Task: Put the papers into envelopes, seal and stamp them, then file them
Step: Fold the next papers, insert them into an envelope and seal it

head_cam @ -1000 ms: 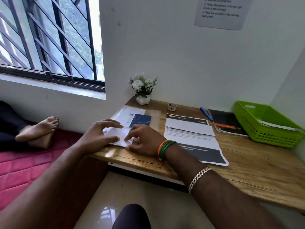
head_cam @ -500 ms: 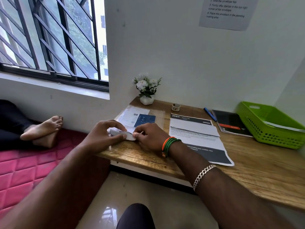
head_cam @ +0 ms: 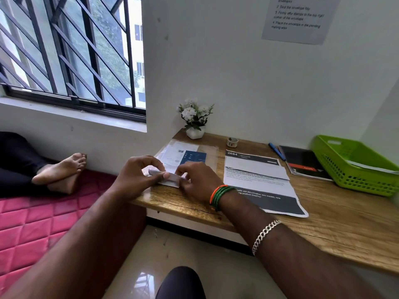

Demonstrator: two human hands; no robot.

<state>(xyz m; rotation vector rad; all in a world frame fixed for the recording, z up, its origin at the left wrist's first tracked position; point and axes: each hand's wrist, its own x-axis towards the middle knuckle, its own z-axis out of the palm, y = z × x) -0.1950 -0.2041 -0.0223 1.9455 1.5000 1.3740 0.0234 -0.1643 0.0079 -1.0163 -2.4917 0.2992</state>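
A small pot of white flowers (head_cam: pixel 195 117) stands at the desk's (head_cam: pixel 336 214) twelve o'clock corner, by the wall. At nine o'clock, bare feet (head_cam: pixel 61 172) rest on a pink mattress (head_cam: pixel 32 221) beneath the barred window (head_cam: pixel 64 46).

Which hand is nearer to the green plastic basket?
The right hand. It holds the folded white paper left of the green plastic basket; the left hand grips the same paper, farther away.

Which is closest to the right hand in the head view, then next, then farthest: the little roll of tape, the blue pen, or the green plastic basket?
From the right hand:
1. Little roll of tape, behind the hand, near the wall.
2. Blue pen, farther right, beside the black notebook.
3. Green plastic basket, at the desk's far right end.
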